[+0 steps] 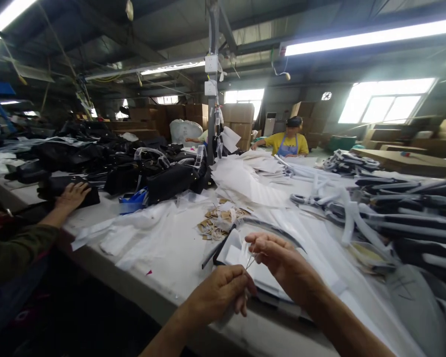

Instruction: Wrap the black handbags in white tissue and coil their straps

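Observation:
My left hand (230, 287) is closed with thumb and fingers pinched on a thin pale string (250, 263). The same string runs up to my right hand (277, 258), whose fingertips are pinched on its upper end. Both hands are above the front edge of the table, over a flat bag (223, 245) with dark trim and a white sheet on it. The bag's dark strap (278, 228) curves behind my right hand. Just beyond lies a pile of brown tags (215, 223) with pale cords. My hands cover part of the bag.
At left a co-worker's hand (72, 196) rests on a black bag (91, 196). More black bags (171, 183) are heaped behind. White foam sheets (245, 183) lie mid-table, with wrapped straps (394, 218) at right. A person in yellow (305, 144) is across the table near a post (211, 129).

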### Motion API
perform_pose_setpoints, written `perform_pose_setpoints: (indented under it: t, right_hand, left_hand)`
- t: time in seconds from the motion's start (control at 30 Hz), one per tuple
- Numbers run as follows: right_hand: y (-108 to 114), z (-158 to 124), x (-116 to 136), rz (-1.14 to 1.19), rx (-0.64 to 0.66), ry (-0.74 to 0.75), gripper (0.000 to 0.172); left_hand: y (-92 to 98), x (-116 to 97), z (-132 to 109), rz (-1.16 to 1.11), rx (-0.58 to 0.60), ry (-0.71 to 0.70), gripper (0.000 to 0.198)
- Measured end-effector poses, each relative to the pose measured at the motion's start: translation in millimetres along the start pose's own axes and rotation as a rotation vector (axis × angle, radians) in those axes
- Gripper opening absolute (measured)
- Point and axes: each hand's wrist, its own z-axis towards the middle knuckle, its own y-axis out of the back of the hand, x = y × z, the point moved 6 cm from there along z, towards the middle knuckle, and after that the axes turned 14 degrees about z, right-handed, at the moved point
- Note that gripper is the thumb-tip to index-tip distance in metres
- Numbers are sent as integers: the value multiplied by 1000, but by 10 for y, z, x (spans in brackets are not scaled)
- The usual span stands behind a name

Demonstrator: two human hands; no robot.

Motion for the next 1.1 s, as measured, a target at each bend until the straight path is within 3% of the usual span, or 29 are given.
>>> perform_pose_setpoints:
  t: [0.17,0.27,0.33,0.37,0.43,0.5,0.57,0.67,0.83,0.97,1.1]
  right_hand:
    - [195,-279,-142,357,-96,-129,29]
    - [265,-280,-147,290,-112,-113,30]
    - [315,-228,-69,206,-120,-95,33]
    - [339,-191,-15,161,-123,-92,36]
    - [376,-86,103,62,-119,-90,39]
    - [401,67,189,-36,-105,-97,42]
    - [429,275,211,-131,-96,-108,44]
    - [522,672,113,-352,-102,-131,39]
    - [902,1333,-281,-821,-163,-314,10]
    - [1227,1620,-604,-923,-158,-489,11]
    - [1373,1675,-859,-866,-75,-638,11]
  left_hand:
    - [-462,-25,-12,-77,162,22,42]
    - [-491,-178,32,0,230,-22,31]
    - [-297,-259,142,70,208,-82,33]
    - [-121,-263,232,128,144,-101,36]
    - [355,-173,464,300,-92,-89,41]
    - [865,46,704,582,-369,48,36]
    - [1170,327,954,651,-421,141,26]
    - [1341,730,1244,670,-375,242,18]
    - [1275,1113,1351,570,-300,335,15]
    - [1040,1333,1268,321,-103,413,24]
    - [746,1400,1261,128,66,393,40]
